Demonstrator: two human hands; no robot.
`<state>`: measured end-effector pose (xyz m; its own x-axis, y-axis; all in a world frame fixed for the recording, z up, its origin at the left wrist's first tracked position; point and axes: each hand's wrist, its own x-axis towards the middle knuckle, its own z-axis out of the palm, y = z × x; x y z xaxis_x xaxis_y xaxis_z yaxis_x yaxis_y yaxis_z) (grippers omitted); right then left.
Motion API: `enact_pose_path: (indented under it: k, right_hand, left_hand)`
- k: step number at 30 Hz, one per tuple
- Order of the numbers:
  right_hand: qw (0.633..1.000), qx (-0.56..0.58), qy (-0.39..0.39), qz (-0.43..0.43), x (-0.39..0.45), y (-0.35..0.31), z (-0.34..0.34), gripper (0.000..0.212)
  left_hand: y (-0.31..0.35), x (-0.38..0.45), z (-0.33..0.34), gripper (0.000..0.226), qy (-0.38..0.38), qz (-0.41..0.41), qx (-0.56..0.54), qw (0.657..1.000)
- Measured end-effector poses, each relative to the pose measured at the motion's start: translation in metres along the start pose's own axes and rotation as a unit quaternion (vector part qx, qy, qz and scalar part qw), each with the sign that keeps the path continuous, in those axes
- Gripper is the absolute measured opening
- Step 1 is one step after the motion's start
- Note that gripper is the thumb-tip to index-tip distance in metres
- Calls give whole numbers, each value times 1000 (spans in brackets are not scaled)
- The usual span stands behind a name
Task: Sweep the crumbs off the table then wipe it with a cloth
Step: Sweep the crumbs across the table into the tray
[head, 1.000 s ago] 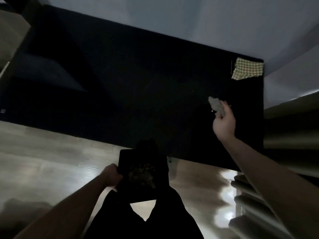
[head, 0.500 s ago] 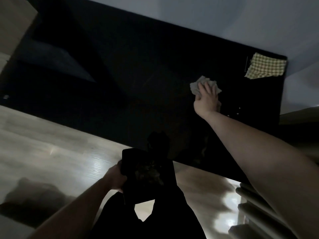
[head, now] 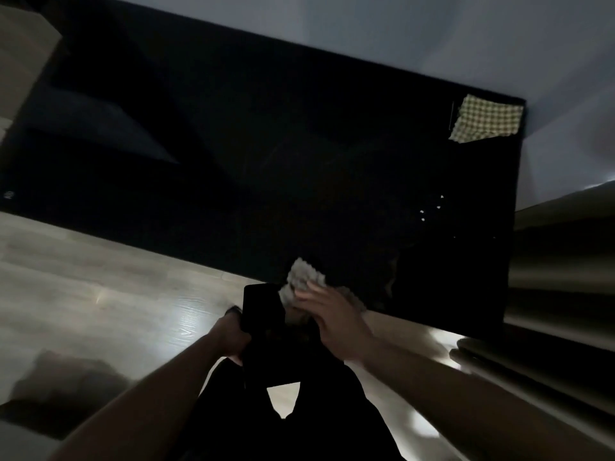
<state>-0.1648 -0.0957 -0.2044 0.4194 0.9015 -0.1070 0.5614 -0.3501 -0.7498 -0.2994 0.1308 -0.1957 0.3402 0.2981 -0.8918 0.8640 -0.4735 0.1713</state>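
Note:
A black table [head: 299, 144] fills the upper view in dim light. My right hand [head: 329, 319] presses a crumpled pale cloth [head: 303, 281] at the table's near edge. Just below that edge my left hand [head: 229, 337] grips a black tray [head: 263, 314] by its left side; the cloth overlaps the tray's top. A few pale crumbs [head: 429, 209] lie on the table to the right. A green checked cloth [head: 484, 119] sits flat at the far right corner.
Pale wooden floor [head: 100, 294] lies left of and below the table. A pale wall [head: 432, 34] runs behind it. Ribbed curtain or radiator shapes [head: 549, 294] stand at the right. My dark-clothed legs [head: 283, 427] are below the tray.
My right hand has dragged the crumpled cloth from the table's right middle back to the near edge, over the tray. The tray has risen to the edge. The camera tilted.

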Motion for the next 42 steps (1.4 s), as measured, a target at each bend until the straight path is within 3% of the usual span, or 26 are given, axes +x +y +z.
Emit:
enact_pose_path:
  k: [2, 5, 8, 12, 15, 18, 21, 23, 28, 33, 38, 42]
  right_hand:
    - [999, 30, 5, 22, -18, -14, 4, 45]
    - [991, 94, 55, 79, -33, -24, -8, 45]
    - [970, 133, 151, 135, -33, -20, -45, 49]
    - [938, 82, 283, 180, -18, 29, -122, 48]
    - [914, 0, 327, 242, -5, 86, -174, 53]
    - [894, -54, 275, 349, 6, 137, -211, 62]
    - [900, -138, 169, 377, 19, 167, -220, 66]
    - [891, -166, 160, 390, 25, 169, -210, 59]
    - [921, -180, 195, 285, 12, 133, -156, 59]
    - [956, -83, 214, 181, -11, 75, -83, 55]
    - [982, 15, 155, 110, -29, 8, -15, 48]
    - [982, 99, 57, 152, -48, -33, 7, 59]
  left_hand:
    - [4, -1, 3, 25, 1, -1, -13, 1000]
    - [7, 1, 8, 10, 5, -1, -15, 1000]
    - [8, 2, 10, 30, -4, 3, -3, 1000]
    - [8, 7, 14, 32, 1, 20, 11, 1000]
    - [11, 11, 18, 30, 0, 26, 21, 999]
    - [16, 13, 22, 29, -1, 23, 25, 999]
    - [19, 15, 26, 26, -7, 20, 34, 999]
    - [21, 18, 27, 21, -14, 14, 33, 999]
    - [24, 20, 30, 15, -22, -4, 20, 1000]
    - [27, 19, 32, 32, -46, -14, -13, 999]
    - [30, 16, 38, 35, -33, -27, -60, 997]
    - [29, 21, 41, 37, -46, -34, -73, 996]
